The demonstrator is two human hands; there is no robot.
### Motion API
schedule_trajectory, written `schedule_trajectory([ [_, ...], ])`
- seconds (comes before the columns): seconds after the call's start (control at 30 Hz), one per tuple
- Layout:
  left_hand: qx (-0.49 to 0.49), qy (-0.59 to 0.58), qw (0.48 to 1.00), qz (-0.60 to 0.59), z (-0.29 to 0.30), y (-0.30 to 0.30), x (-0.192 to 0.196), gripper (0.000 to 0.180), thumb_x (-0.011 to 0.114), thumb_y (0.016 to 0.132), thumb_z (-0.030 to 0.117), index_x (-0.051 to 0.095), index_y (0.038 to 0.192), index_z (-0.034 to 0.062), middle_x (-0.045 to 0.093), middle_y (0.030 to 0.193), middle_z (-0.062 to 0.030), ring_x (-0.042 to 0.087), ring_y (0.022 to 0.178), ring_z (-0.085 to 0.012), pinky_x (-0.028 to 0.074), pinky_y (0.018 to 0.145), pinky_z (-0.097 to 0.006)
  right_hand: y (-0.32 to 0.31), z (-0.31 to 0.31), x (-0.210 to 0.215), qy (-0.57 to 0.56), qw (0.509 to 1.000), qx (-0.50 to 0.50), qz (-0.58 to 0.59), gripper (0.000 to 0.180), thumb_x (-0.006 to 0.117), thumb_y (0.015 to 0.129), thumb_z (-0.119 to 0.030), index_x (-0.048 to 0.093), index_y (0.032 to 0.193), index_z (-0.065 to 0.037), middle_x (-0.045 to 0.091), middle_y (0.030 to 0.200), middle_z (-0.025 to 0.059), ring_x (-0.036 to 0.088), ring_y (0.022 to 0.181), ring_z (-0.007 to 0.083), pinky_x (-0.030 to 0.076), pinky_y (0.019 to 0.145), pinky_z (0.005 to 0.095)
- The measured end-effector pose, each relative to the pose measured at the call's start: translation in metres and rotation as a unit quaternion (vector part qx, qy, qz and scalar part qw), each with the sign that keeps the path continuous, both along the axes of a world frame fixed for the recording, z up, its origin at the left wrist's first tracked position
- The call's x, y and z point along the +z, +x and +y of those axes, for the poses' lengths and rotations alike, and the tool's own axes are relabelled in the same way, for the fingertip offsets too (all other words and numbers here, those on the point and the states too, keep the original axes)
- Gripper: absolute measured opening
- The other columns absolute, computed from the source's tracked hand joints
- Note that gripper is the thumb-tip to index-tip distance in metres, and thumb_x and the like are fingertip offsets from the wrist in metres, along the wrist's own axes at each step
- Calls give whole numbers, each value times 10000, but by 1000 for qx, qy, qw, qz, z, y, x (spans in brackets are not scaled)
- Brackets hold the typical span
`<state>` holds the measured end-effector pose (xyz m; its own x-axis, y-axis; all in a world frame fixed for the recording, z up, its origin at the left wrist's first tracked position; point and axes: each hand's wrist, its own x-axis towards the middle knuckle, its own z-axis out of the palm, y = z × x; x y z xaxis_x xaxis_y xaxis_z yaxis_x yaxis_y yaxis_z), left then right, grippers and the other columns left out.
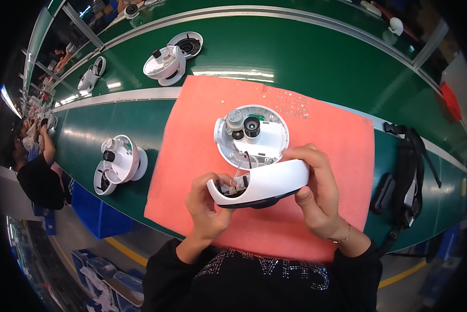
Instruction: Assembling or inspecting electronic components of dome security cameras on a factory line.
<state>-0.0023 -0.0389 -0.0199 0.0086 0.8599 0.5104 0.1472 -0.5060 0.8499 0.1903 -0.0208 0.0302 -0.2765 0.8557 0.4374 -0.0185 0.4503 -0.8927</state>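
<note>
Between my two hands a curved white plastic cover (277, 182) is held up on edge, its dark underside toward me. My left hand (207, 205) grips its open, notched end, with fingers partly inside among black parts. My right hand (319, 195) is closed round the other end, thumb below and fingers along the top. Just beyond, a round white device housing (281, 136) lies on the pink mat (192, 135), its inside facing up. In it are a clear-grey round motor part (235, 119), a black ribbed cylinder (251, 126) and a bit of green circuit board. Thin wires seem to run between cover and housing.
Small screws (293, 104) lie in rows at the mat's far edge. An open white device (120, 161) stands left on the green bench; more (166, 65) sit on the green belt beyond. A black strapped bag (407, 182) lies right. Another person (41, 177) works far left.
</note>
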Motion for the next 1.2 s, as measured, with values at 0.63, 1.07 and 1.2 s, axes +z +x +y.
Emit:
schedule_trajectory([
  [0.63,6,29,999,45,-3,2,6,380,621,607,-112,485,950,-21,603,806,-114,636,715,-173,532,616,-252,10,-7,15,-24,999,23,6,419,670,753,-184,451,1054,9,545,947,113,499,793,174,403,693,285],
  [1.07,12,4,995,96,-9,0,7,404,732,606,24,518,948,-6,615,782,-112,638,655,-174,508,546,-241,16,-8,21,-101,993,54,14,373,573,823,-167,493,1130,30,489,940,85,480,842,157,378,760,259],
  [1.2,11,14,995,98,-10,-2,8,412,738,600,39,528,951,-10,620,794,-117,638,649,-174,505,547,-236,9,-11,19,-78,996,47,11,402,607,799,-157,449,1126,15,424,942,62,440,856,135,359,761,243],
])
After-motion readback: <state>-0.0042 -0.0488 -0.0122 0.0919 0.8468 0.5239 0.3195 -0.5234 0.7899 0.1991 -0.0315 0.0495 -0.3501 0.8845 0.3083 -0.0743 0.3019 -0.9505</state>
